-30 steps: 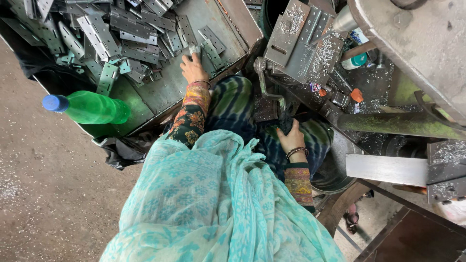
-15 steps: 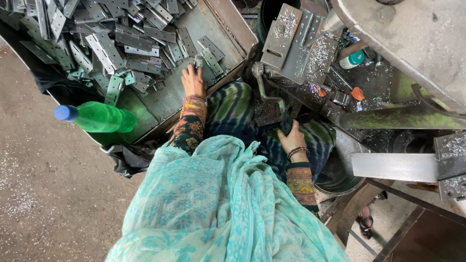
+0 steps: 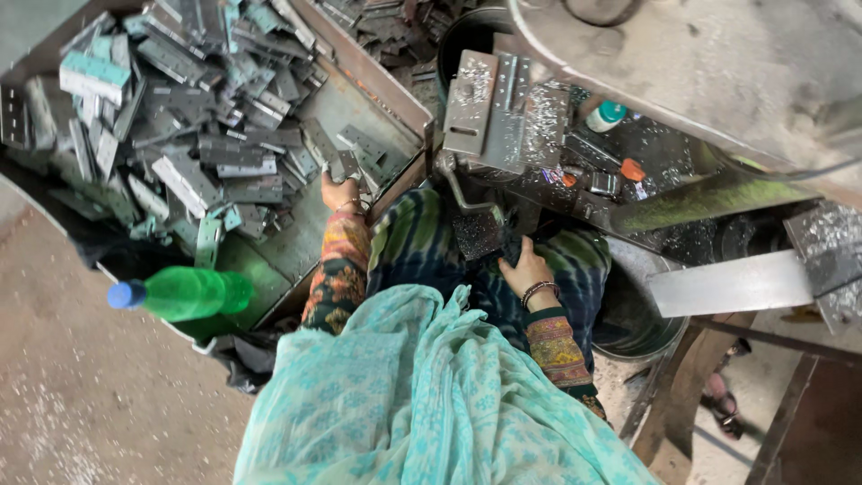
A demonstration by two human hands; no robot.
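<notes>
Your left hand reaches into the metal tray and has its fingers closed around a small grey metal hinge plate, lifted just clear of the tray floor near the tray's right wall. Your right hand lies low on your lap, fingers curled together against the dark metal piece below the press fixture; whether it grips that piece cannot be told. Heaped hinge plates, grey with some pale green film, fill the left and upper part of the tray, well apart from the right hand. Green plastic bottle with blue cap lies on its side at the tray's near corner, beside your left forearm. Round dark bucket stands just right of your right knee. Metal shavings cover the fixture top. Small green-capped bottle sits behind the fixture on the bench. Turquoise patterned scarf drapes over your chest and lap.
</notes>
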